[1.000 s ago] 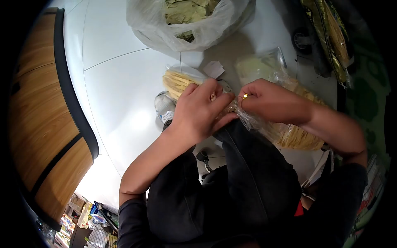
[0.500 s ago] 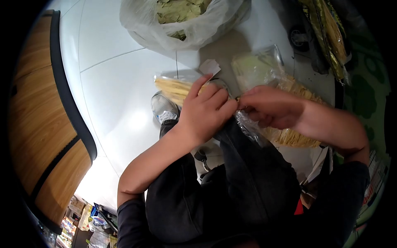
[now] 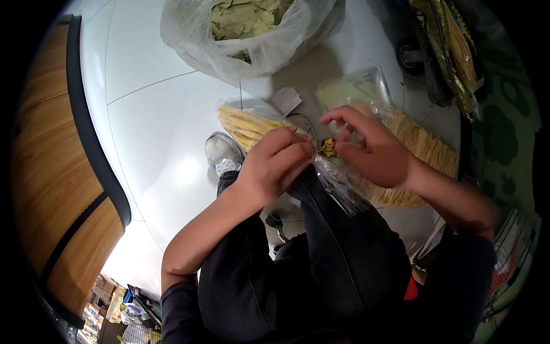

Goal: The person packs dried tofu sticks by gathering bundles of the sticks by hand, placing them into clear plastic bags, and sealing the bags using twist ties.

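My left hand [image 3: 278,160] is closed around the gathered neck of a clear plastic bag [image 3: 253,123] of long, thin yellow strips, which lies beyond it over my shoe. The bag's loose crumpled end [image 3: 341,183] sticks out toward my right knee. At the neck, between my hands, is a small crinkled gold-coloured piece [image 3: 328,147]; what it is I cannot make out. My right hand [image 3: 375,149] is just right of it, fingers apart and bent, with the thumb close to the gold piece.
More yellow strips [image 3: 427,152] in clear plastic lie right of my right hand, beside flat clear packaging [image 3: 355,89]. A white paper slip [image 3: 286,101] is on the floor. Ahead stands a large translucent sack [image 3: 189,49] with dry green leaves. A wooden cabinet [image 3: 51,149] is left.
My right hand has opened and drawn slightly away from the bag's neck, exposing the gold-coloured piece. My left hand has shifted slightly left and still grips the bag.
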`<state>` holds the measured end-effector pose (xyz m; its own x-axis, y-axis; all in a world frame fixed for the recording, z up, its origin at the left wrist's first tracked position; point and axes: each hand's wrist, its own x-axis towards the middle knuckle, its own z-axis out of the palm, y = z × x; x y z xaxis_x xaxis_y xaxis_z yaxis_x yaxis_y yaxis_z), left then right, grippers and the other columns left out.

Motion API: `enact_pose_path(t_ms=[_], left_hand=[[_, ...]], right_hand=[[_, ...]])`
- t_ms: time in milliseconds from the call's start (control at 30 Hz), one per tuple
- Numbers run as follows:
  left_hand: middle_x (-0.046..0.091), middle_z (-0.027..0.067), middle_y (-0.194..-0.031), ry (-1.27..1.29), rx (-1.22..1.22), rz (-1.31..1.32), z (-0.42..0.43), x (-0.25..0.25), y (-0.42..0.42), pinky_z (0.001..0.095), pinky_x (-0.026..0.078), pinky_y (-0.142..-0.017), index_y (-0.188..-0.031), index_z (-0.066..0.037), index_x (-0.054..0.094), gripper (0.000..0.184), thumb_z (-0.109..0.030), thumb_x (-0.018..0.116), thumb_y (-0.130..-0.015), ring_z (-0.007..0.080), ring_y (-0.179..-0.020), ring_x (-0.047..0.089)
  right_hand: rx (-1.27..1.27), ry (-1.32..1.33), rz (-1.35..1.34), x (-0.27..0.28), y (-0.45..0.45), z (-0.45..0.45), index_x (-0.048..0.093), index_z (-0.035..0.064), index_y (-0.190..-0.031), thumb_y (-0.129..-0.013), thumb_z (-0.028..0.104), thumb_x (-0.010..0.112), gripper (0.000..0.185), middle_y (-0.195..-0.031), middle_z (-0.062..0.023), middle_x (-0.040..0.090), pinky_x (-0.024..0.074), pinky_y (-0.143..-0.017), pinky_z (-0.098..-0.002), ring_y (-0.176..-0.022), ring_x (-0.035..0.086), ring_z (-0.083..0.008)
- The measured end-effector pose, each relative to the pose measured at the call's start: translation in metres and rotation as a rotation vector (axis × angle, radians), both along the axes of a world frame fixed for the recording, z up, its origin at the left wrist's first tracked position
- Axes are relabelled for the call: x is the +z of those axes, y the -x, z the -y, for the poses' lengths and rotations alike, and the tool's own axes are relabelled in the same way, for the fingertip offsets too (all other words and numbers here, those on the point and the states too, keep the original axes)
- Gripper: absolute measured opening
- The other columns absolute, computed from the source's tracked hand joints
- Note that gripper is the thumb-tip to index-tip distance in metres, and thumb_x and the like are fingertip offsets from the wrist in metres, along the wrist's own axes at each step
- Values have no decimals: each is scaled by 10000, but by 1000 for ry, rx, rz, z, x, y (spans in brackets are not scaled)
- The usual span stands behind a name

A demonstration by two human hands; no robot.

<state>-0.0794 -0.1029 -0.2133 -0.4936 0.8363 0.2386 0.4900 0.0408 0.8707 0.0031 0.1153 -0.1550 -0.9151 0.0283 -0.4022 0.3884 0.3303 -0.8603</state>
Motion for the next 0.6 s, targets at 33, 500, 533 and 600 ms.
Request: enact_pose_path(t_ms=[33,500,533,600], left_hand=[[703,103,-1026,-5,4,7,0,2,1,429,532,-1010,-1004,-21,669,271,58,767,-764,287,-1025,686],[673,109,-1024,-75,23,109,8,0,2,467,494,-1069,-968,-17,661,207,25,768,-796,297,-1052,675],[673,108,-1015,-83,32,126,8,1,2,469,496,-1067,-950,-14,659,204,30,774,-787,295,-1054,678],[673,108,-1006,-90,42,143,9,2,3,470,497,-1065,-933,-11,658,202,35,779,-778,293,-1056,682]], right_hand=[[0,3,0,-2,1,-3,649,91,-1104,-917,110,648,188,-892,-32,597,514,-644,-305,-771,637,-139],[507,-448,-980,-27,22,-6,667,112,-911,-823,147,705,103,-892,-8,632,537,-637,-332,-813,669,-204],[507,-446,-981,-27,24,-6,667,112,-911,-823,147,705,103,-892,-8,632,537,-637,-332,-813,669,-204],[565,-433,-925,-24,27,-5,647,97,-921,-829,150,703,121,-862,-15,597,527,-601,-332,-782,663,-190]])
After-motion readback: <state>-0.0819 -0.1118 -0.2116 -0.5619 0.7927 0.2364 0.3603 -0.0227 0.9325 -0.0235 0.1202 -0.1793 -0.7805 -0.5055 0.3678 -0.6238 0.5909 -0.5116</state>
